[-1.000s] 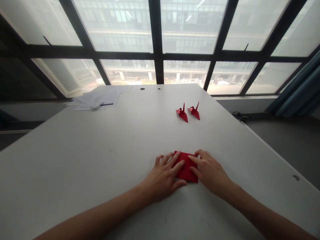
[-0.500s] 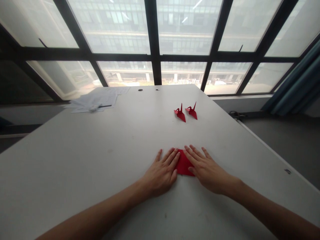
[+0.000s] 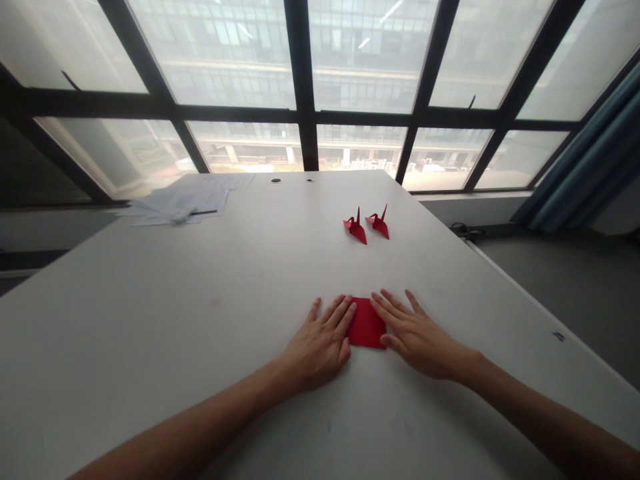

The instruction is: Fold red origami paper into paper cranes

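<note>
Outward the hands have slid, baring more of the folded red paper [image 3: 367,325], which lies flat on the white worktop [image 3: 200,320]. Open and flat, the left hand [image 3: 320,343] and right hand [image 3: 416,335] touch its side edges. It looks light, thin and easily creased; a corner seems the best place to pinch it.

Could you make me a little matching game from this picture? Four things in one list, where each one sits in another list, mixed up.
Things:
1 folded red paper
2 two red paper cranes
3 loose white sheets
4 blue curtain

Places:
a far left corner of the table
b right edge, beside the window
c flat between left hand and right hand
d farther up the table, beyond the hands

Pairs: 1-c, 2-d, 3-a, 4-b
</note>
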Available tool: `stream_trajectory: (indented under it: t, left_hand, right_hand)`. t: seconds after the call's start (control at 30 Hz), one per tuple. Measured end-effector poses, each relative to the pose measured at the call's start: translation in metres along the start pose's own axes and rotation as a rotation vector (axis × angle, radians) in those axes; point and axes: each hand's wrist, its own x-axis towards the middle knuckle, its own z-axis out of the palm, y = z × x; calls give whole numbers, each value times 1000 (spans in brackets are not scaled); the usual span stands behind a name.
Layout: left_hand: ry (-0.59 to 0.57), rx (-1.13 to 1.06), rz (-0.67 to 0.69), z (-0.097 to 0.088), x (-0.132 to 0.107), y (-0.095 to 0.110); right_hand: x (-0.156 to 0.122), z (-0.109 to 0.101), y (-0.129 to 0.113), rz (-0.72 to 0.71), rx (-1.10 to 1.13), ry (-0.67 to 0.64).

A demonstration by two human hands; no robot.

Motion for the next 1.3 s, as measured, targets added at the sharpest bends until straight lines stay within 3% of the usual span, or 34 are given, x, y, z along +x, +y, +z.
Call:
stream_trajectory:
  t: [0.17,0.33,0.57,0.73,0.87,1.0,1.07,1.17,1.3]
  left_hand:
    - [-17,6,-10,-3,1,1]
    - [-19,-8,-16,-4,1,2]
    - [-23,-22,-14,-5,1,2]
    - [11,-42,-4,-2,0,0]
    - [49,-100,-41,-6,1,-2]
    - [212,-125,-139,-14,8,-4]
    - [230,-153,-19,-14,11,-5]
    - [122,-201,178,-9,11,-6]
    - [49,-233,169,-5,9,-7]
  right_hand:
    - [-7,-5,-3,-30,16,16]
    - [-27,-10,-17,-189,32,-33]
    - [-55,-22,-27,-171,-25,97]
    - [-44,-19,-36,-55,39,203]
    - [-33,-17,-36,-102,103,134]
    - [-27,-27,-23,-152,152,63]
    - [-23,-32,-19,-192,166,46]
    - [-19,-30,-27,-142,136,108]
    - [-20,-11,-55,-32,46,202]
